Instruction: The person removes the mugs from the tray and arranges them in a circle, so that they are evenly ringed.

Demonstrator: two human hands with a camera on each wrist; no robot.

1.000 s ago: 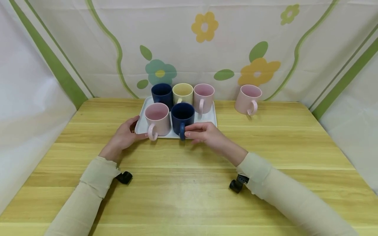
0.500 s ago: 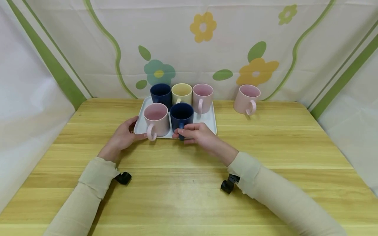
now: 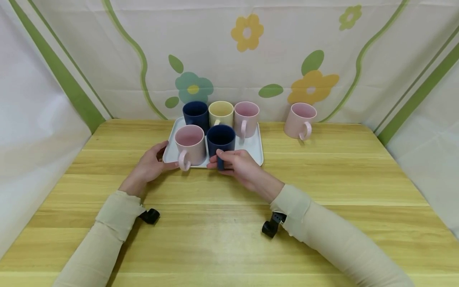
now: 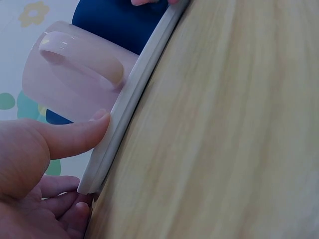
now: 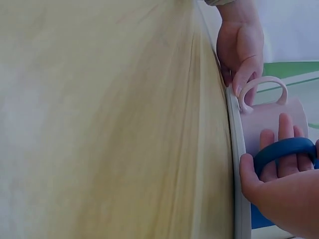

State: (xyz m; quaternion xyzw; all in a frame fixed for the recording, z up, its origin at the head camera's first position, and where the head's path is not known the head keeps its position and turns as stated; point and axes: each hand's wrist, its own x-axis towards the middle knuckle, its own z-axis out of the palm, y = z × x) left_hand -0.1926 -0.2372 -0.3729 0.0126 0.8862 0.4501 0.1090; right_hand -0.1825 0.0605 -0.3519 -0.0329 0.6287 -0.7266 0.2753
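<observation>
My right hand (image 3: 242, 165) grips the handle of the front navy mug (image 3: 214, 146), which stands upright on a white tray (image 3: 255, 149). In the right wrist view several fingers pass through the blue handle (image 5: 284, 147). My left hand (image 3: 148, 164) holds the tray's front left corner, its thumb (image 4: 79, 137) on the rim and the other fingers at the edge below. Beside that thumb stands a pink mug (image 3: 198, 152), its handle facing me. Behind are another navy mug (image 3: 195, 117), a yellow mug (image 3: 221, 113) and a second pink mug (image 3: 247, 123).
A further pink mug (image 3: 298, 123) stands off the tray, on the wooden table (image 3: 322, 179) at the back right. A white curtain (image 3: 222, 48) with flowers and leaves hangs right behind the table. A small black camera (image 3: 271, 228) hangs at my right wrist.
My right hand has moved left from beside the navy mug's handle, and its fingers have gone through and around it. The left hand and the tray have stayed in place.
</observation>
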